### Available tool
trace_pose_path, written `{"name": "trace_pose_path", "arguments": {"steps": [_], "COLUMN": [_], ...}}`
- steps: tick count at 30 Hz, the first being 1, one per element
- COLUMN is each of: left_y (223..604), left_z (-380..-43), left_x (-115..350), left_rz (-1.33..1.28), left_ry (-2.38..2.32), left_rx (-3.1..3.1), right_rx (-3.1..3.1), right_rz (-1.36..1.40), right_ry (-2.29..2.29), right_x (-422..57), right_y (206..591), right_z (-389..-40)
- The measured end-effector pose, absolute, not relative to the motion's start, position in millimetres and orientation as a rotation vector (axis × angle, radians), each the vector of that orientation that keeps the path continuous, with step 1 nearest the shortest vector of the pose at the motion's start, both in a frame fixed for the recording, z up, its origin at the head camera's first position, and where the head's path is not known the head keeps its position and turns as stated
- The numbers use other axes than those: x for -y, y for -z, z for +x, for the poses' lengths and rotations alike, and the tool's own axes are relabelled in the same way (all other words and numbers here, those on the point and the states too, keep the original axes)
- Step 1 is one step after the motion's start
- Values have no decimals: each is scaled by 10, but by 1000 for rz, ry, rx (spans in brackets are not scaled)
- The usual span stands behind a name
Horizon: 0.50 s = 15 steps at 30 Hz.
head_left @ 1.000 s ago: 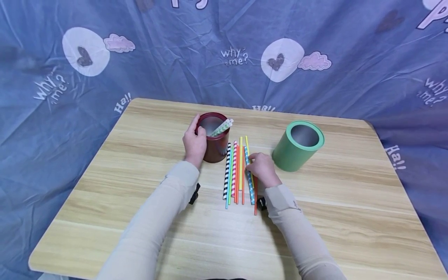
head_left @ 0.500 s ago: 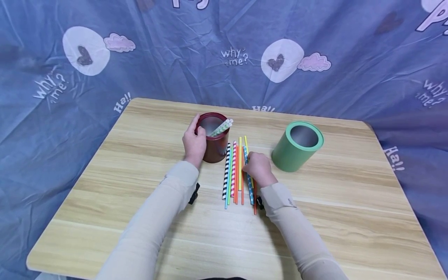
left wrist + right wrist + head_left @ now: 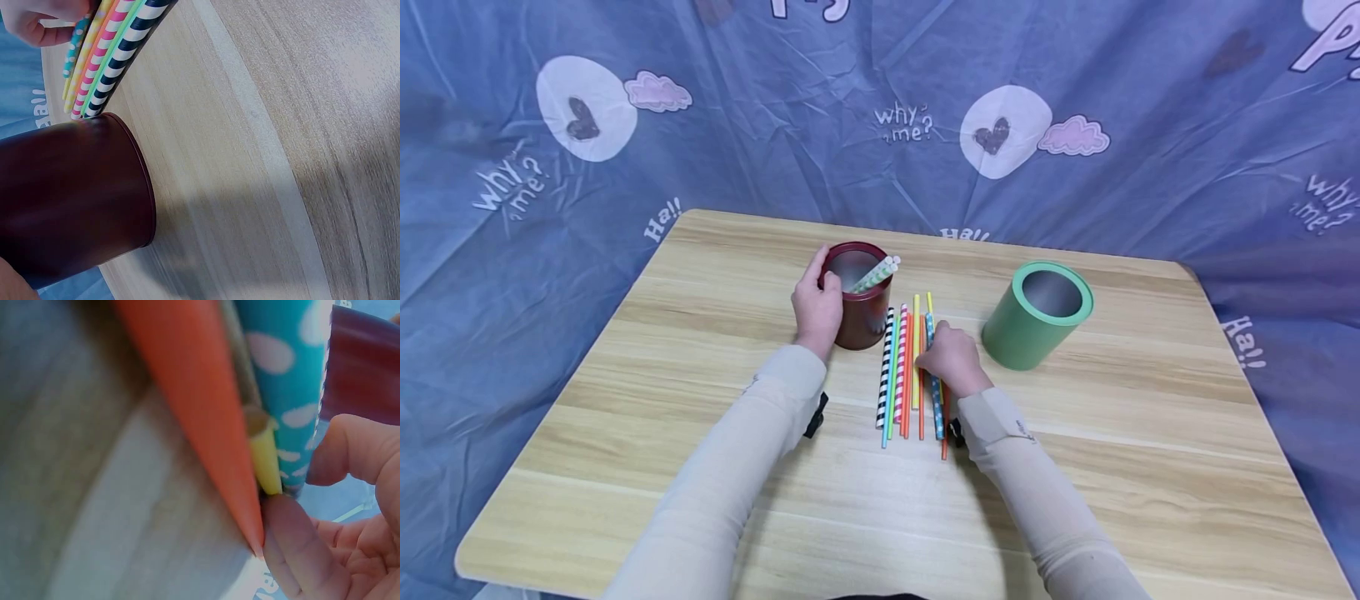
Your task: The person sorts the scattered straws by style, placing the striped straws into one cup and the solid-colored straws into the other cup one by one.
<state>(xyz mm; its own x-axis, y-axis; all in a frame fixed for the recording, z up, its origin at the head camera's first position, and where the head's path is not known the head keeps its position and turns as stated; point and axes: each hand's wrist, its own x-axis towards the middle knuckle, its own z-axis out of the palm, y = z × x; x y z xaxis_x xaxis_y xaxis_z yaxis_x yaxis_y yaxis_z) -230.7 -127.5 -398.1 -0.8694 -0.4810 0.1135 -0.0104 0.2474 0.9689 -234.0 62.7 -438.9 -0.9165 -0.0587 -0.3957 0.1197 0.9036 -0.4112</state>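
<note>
My left hand [image 3: 817, 312] grips the dark red canister [image 3: 862, 321] at its left side and rim. Some green-patterned white straws [image 3: 876, 273] lean inside it, ends over the rim. My right hand [image 3: 955, 360] is over the right end of a row of straws on the table. In the right wrist view its thumb and fingers close around a blue straw with white dots [image 3: 281, 362]. A yellow straw [image 3: 265, 456] and an orange straw [image 3: 194, 394] lie against those fingers. The hand partly covers these straws in the head view.
Left of the right hand lie a black-and-white striped straw [image 3: 886, 367], a pink striped straw [image 3: 901, 367], a yellow straw [image 3: 916, 333] and several thin coloured straws. A green canister [image 3: 1026, 329] stands to the right on the wooden table [image 3: 1150, 417]. A blue printed cloth [image 3: 820, 167] hangs behind.
My right hand has shifted slightly left, and its fingers have curled down around the dotted straw. The orange straw's near end has shifted slightly left. The left hand stays on the red canister.
</note>
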Motion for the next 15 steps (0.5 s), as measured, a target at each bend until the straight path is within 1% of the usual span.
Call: {"name": "trace_pose_path", "arguments": {"steps": [4, 15], "left_y": [3981, 3975], "left_z": [-2306, -2307], "left_x": [1281, 1279], "left_rz": [443, 459], "left_ry": [1657, 1660], "left_rx": [2134, 2143], "right_rx": [-2639, -2454], "right_rz": [69, 90], "right_ry": [679, 1068], "right_x": [-659, -868], "right_y": [4393, 4393], "right_z": [-2344, -2373]}}
